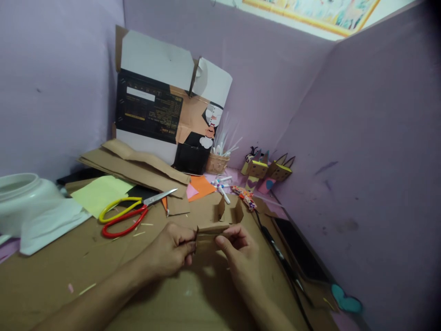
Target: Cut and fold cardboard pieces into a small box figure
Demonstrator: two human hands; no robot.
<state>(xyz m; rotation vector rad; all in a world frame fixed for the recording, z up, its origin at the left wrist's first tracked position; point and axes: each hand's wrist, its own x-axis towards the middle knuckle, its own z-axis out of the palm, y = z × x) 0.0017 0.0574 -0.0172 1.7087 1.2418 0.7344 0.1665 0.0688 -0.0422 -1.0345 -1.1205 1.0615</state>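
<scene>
Between my two hands is a small folded piece of brown cardboard (207,240), raised above the cardboard-covered table. My left hand (176,246) pinches its left end with closed fingers. At the right end, my right hand (239,248) has its thumb on the near face and its fingers behind. Just beyond them stands another small folded cardboard piece (230,212) with upright sides. Scissors (132,214) with one yellow and one red handle lie to the left, blades slightly apart.
A large flattened carton (151,108) leans on the back wall above brown cardboard strips (134,170). A white jar (29,202) stands at left. Cardboard animal figures (258,171) stand in the back corner near a basket of sticks (217,163). A black phone-like slab (301,250) lies right.
</scene>
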